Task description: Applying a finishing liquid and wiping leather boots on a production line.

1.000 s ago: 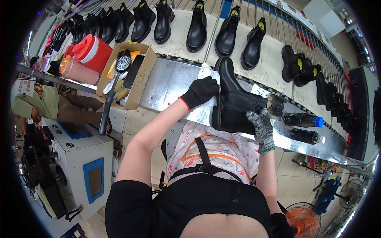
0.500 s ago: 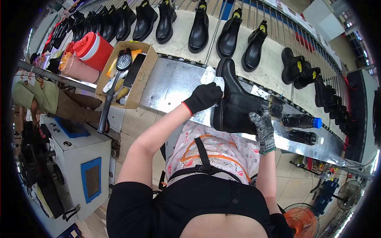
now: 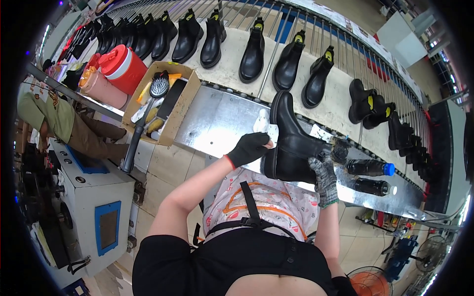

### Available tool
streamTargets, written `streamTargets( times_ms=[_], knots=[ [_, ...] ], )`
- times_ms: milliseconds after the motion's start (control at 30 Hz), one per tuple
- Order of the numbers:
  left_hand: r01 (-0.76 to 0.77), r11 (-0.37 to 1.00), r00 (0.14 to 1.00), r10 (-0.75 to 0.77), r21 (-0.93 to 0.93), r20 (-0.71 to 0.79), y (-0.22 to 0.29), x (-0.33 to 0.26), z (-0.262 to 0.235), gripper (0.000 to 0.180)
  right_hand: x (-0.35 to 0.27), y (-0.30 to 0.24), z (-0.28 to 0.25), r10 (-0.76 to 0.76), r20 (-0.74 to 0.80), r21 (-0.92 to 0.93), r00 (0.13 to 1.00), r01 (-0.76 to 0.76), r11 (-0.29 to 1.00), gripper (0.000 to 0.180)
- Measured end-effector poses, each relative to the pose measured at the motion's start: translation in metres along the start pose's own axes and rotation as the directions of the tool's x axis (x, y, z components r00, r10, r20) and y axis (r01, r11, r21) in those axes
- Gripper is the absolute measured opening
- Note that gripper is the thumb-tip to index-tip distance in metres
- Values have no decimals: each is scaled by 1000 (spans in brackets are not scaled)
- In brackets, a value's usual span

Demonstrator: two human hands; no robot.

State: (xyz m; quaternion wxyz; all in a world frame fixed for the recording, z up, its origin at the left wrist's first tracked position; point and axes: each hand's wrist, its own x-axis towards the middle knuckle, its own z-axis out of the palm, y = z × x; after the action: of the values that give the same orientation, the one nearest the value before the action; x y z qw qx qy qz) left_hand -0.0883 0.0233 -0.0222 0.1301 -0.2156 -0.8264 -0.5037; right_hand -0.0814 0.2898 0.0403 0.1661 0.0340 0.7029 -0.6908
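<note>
A black ankle boot [image 3: 292,153] lies on its side above the metal worktop, its toe pointing away and its sole facing left. My right hand [image 3: 323,181], in a grey knitted glove, is closed round the boot's upper shaft at the right. Beside the sole, near the heel, my left hand [image 3: 251,148] is curled in a black glove with a bare fingertip showing. Whatever it pinches, if anything, is hidden. Just beyond that hand a crumpled white cloth [image 3: 261,120] rests on the worktop.
Black boots [image 3: 289,61] line the pale conveyor [image 3: 232,52] behind the metal worktop [image 3: 207,118]. At left are a cardboard box [image 3: 182,106] with brushes and a red jug [image 3: 123,69]. Two dark bottles [image 3: 370,167] and a blackened sponge-like lump [image 3: 339,150] sit right. Another person [image 3: 49,116] stands left.
The whole scene sits lower in the picture. My left hand has drawn back from the white cloth toward me, beside the boot's sole. My right hand keeps its hold on the boot.
</note>
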Motion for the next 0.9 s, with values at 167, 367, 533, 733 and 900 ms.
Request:
streamTargets(
  times_ms=[167, 367, 533, 733, 900],
  knots=[
    [253, 944, 767, -330, -213, -550, -16, -18, -61, 10, 1, 18, -11, 61, -57, -32, 996, -63, 997, 41],
    [351, 810, 560, 222, 471, -798, 11, -41, -221, 11, -4, 8, -2, 25, -58, 98, 998, -19, 995, 41],
    [483, 539, 748, 156, 690, -646, -9, -93, -267, 10, 2, 3, -5, 138, 39, 99, 990, -141, 985, 46],
    [624, 545, 782, -428, 560, -454, -17, -99, -240, 31, 4, -2, -5, 90, 47, 101, 995, -95, 990, 40],
    [642, 321, 689, -640, 696, -340, -24, -102, -241, 53, -2, 25, 0, 74, -26, 93, 997, -71, 993, 36]
  ],
)
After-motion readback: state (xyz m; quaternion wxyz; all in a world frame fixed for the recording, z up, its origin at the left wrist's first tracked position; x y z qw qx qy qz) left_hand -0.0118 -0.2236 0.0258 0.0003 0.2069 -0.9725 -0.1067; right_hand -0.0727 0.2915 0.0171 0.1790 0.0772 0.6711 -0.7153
